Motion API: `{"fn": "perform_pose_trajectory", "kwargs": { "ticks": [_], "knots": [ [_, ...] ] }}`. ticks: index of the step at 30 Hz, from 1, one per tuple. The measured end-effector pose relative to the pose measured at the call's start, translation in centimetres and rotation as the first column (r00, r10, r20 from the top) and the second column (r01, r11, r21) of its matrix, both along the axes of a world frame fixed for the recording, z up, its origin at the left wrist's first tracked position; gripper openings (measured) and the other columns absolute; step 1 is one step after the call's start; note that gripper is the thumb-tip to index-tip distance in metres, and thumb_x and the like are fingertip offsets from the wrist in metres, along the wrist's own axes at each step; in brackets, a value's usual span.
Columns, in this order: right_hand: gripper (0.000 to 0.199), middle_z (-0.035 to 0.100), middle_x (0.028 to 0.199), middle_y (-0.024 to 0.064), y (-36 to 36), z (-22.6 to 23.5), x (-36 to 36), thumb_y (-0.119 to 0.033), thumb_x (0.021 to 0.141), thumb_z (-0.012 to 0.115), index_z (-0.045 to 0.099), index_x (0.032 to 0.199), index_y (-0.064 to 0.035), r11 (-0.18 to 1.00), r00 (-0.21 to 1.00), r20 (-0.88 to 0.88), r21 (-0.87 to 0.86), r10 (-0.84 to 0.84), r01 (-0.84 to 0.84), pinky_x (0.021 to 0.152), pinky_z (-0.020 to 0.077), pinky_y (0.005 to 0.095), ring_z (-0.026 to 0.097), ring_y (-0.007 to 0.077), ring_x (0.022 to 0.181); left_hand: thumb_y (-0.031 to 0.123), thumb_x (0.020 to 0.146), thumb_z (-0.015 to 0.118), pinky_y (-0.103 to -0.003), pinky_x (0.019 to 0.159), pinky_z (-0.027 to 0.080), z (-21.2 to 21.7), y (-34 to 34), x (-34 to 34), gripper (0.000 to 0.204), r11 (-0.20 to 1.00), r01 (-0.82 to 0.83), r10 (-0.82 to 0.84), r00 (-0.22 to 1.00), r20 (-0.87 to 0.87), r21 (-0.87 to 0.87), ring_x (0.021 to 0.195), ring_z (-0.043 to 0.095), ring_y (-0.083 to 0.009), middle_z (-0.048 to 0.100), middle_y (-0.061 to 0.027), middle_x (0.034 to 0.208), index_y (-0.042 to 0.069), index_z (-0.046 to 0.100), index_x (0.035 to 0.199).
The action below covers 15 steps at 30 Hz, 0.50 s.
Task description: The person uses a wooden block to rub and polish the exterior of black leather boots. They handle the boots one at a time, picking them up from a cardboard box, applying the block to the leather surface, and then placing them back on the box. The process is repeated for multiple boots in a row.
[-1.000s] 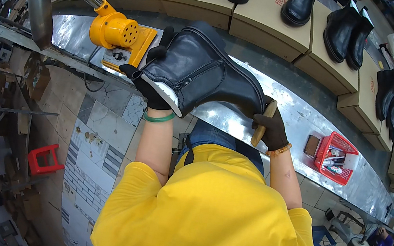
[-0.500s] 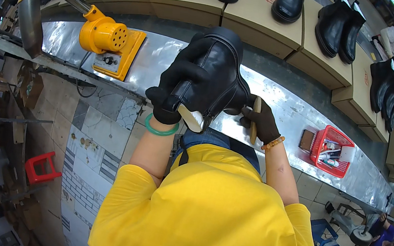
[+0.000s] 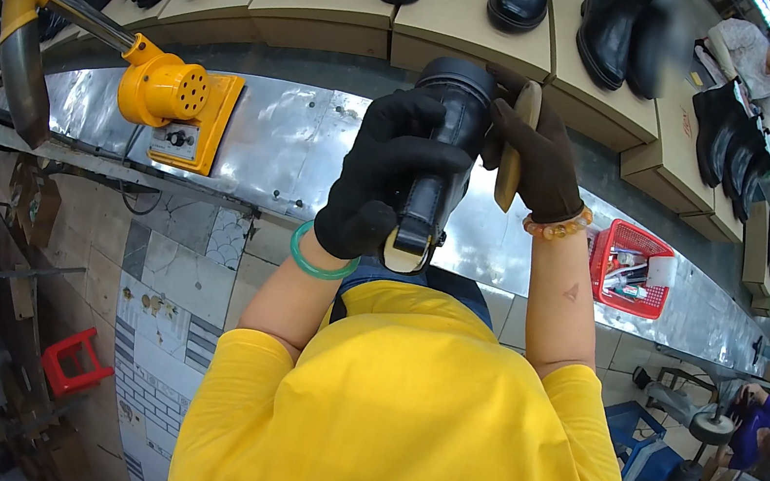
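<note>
A black ankle boot point(image 3: 446, 141) is held up in front of my chest, above the steel bench point(image 3: 290, 144), with its heel end and pale insole toward me. My left hand point(image 3: 384, 176), in a black glove, is wrapped around the boot's left side. My right hand point(image 3: 534, 148), also gloved in black, presses against the boot's right side and grips a flat wooden-handled brush point(image 3: 514, 146) upright against it. A green bangle is on my left wrist and a bead bracelet on my right.
A yellow machine point(image 3: 173, 103) with a pipe sits on the bench at left. A red basket point(image 3: 635, 271) of small items stands at right. Black boots stand on cardboard boxes point(image 3: 456, 14) behind the bench. A red stool point(image 3: 71, 359) is on the floor; another person point(image 3: 762, 431) sits at lower right.
The boot has been turned from lying sideways to end-on, heel toward me, and raised. My right hand with the brush has moved up from below the boot to its right side.
</note>
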State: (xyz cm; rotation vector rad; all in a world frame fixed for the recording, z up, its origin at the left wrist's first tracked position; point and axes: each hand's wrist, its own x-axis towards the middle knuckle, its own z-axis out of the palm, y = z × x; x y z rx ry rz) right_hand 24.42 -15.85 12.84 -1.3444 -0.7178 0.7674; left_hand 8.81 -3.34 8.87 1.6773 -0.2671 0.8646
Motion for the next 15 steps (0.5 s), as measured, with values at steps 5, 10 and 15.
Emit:
{"fn": "perform_pose_trajectory", "kwargs": {
  "ticks": [5,10,15],
  "knots": [
    [0.044,0.057,0.075,0.0051,-0.6,-0.8,0.9,-0.021,0.086,0.060,0.049,0.121,0.0030,0.998,0.997,-0.036,0.022,-0.065,0.066,0.048,0.0444,0.0239,0.055,0.0115,0.054,0.069,0.076,0.049,-0.044,0.107,0.024,-1.2,-0.3,1.1,0.085,0.999,0.038,-0.038,0.999,-0.027,-0.018,0.134,0.024,-0.0351,0.022,-0.0208,0.144,0.005,0.044,0.132],
    [0.043,0.059,0.084,0.0061,-2.1,-2.3,2.6,-0.020,0.088,0.054,0.047,0.125,0.0011,0.994,0.992,-0.115,0.089,-0.053,0.063,0.055,0.0464,0.0245,0.057,0.0122,0.062,0.058,0.058,0.075,-0.043,0.111,0.016,-4.8,-1.0,2.0,0.118,0.965,0.157,-0.205,0.952,-0.229,-0.211,0.141,0.009,-0.0328,0.009,-0.0197,0.151,0.005,0.016,0.145],
    [0.042,0.059,0.081,0.0045,-3.2,-3.8,3.2,-0.020,0.089,0.053,0.046,0.125,0.0002,0.962,0.970,-0.216,0.220,-0.114,0.162,0.048,0.0440,0.0225,0.055,0.0093,0.055,0.046,0.046,0.087,-0.045,0.111,0.017,-6.3,0.0,2.7,0.133,0.963,0.220,-0.176,0.951,-0.254,0.156,0.139,0.011,-0.0369,0.012,-0.0226,0.150,0.003,0.010,0.145]
  ]
}}
